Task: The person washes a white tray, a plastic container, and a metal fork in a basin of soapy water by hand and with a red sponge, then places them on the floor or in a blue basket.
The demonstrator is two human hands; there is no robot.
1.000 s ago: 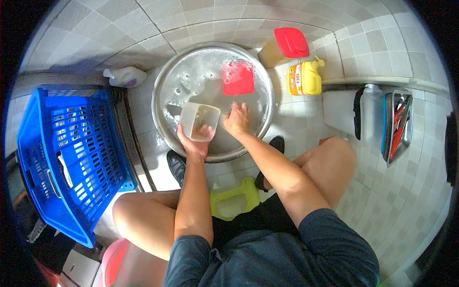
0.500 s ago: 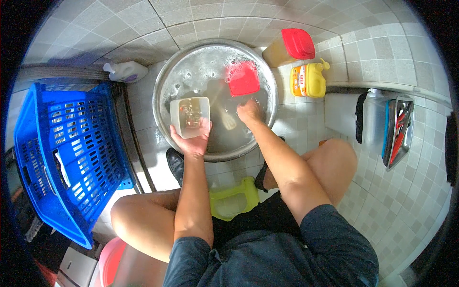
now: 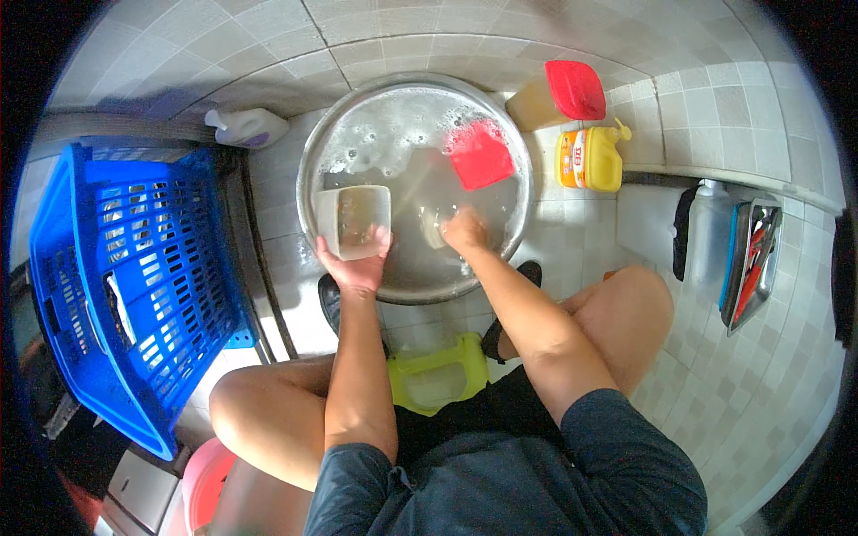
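A wide round metal basin (image 3: 429, 293) of cloudy, foamy water stands in front of me. My left hand (image 3: 356, 266) is closed on a translucent square plastic container (image 3: 362, 213), holding it tilted over the left part of the basin. My right hand (image 3: 465, 232) dips into the water at the basin's right side, its fingertips blurred and partly hidden. Right beside those fingers lies a pale, elongated thing (image 3: 432, 230) under the water; its kind and whether I touch it I cannot make out. A red square lid (image 3: 483, 159) floats near the far right rim.
At the back right stand a red-lidded clear container (image 3: 541, 98) and a yellow jug (image 3: 594, 159). A white bottle (image 3: 250, 128) lies back left. A large blue slotted basket (image 3: 152, 268) fills the left. A metal tray of utensils (image 3: 755, 263) sits right; a green stool (image 3: 438, 375) is between my legs.
My right hand has moved nearer the pale thing in the water. My left hand still holds the container, now tipped differently. The whole view has shifted slightly.
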